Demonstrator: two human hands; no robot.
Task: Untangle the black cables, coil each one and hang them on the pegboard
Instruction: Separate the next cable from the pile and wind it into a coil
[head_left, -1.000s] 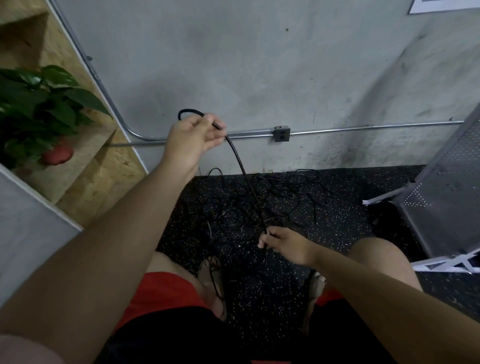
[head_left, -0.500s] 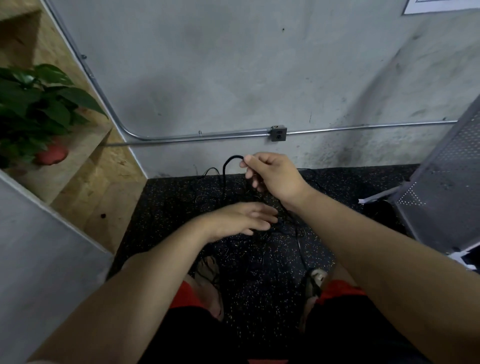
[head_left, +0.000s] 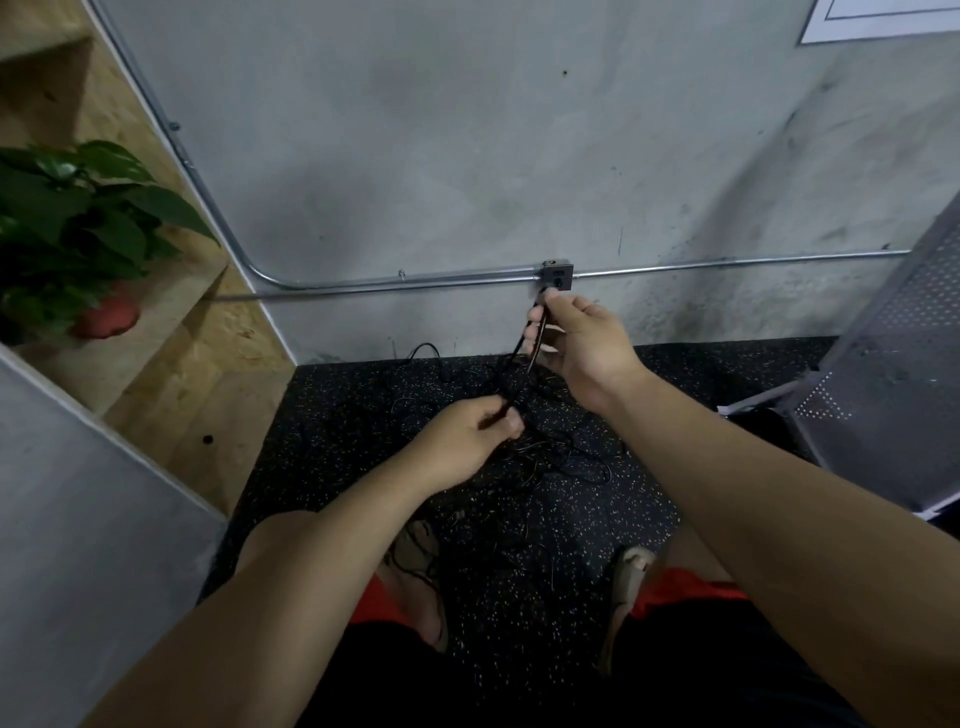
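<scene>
Dim, soft, wide-angle edge distortion

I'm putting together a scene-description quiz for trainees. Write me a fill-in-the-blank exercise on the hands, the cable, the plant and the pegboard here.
The left hand and the right hand hold one thin black cable; the ____ hand is higher. The green leafy plant grows in a pot coloured ____. The perforated grey metal pegboard stands on the person's ____ side.
Missing words: right; red; right.
</scene>
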